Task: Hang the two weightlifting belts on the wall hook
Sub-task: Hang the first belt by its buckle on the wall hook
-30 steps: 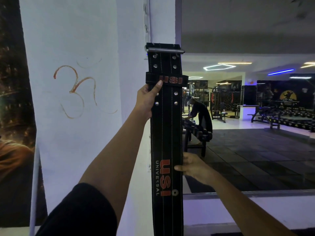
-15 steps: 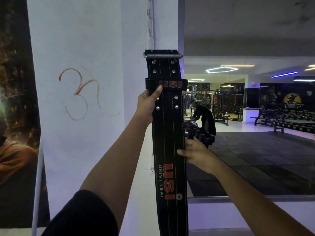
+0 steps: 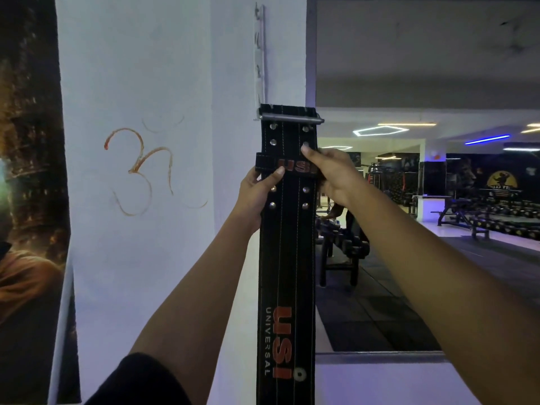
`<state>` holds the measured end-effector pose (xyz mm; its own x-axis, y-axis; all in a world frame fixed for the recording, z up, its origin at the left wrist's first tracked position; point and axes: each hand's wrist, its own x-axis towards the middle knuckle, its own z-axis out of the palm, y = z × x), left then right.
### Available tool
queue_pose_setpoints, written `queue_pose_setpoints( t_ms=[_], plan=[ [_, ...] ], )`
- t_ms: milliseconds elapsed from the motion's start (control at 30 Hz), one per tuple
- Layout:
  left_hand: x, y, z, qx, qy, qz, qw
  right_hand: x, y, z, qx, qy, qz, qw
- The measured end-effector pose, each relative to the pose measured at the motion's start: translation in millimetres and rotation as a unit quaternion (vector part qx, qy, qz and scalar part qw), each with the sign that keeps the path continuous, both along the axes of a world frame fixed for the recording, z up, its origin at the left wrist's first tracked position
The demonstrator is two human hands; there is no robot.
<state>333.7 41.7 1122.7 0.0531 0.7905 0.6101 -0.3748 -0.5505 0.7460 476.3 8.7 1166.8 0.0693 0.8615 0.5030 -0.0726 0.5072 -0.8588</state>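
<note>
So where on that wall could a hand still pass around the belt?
Bare white wall lies between the orange drawing and the belt. The hook rail above the buckle is unoccupied. It is crowded at the belt loop, where the left hand and right hand grip.

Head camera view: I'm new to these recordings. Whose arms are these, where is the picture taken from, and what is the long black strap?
The camera sits on a person's head and looks forward, so both arms reaching in are theirs. No robot is involved. The strap is a black weightlifting belt marked USI, held upright against a white wall. The left hand grips its left edge just below the loop; the right hand holds the right edge at the loop. The belt's metal buckle bar is at the bottom of a pale hook rack fixed to the wall. Whether it has caught on a hook cannot be told. On the right is a gym mirror.
</note>
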Motion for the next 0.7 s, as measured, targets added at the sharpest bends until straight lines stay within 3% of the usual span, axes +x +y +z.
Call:
queue_pose_setpoints(
  t_ms=[200,433,500,600,700],
  plan=[
    [1.8,1.2,-9.2,-0.022,0.060,0.007,0.998,4.3,9.9,10.6,-0.015,0.015,-0.058,0.998],
    [1.0,14.6,2.5,-0.014,0.024,0.030,0.999,-4.9,32.4,7.4,0.022,0.114,-0.070,0.991],
    [-1.5,19.7,13.7,0.015,-0.007,0.061,0.998,-5.9,41.1,3.0,0.037,0.122,-0.068,0.990],
    [-7.8,27.9,26.2,0.095,0.013,0.139,0.986,-4.1,52.3,-4.0,0.070,0.115,-0.049,0.990],
    [-7.8,36.9,32.9,0.146,0.016,0.156,0.977,-2.1,62.9,-6.7,0.096,0.096,-0.014,0.991]
  ],
)
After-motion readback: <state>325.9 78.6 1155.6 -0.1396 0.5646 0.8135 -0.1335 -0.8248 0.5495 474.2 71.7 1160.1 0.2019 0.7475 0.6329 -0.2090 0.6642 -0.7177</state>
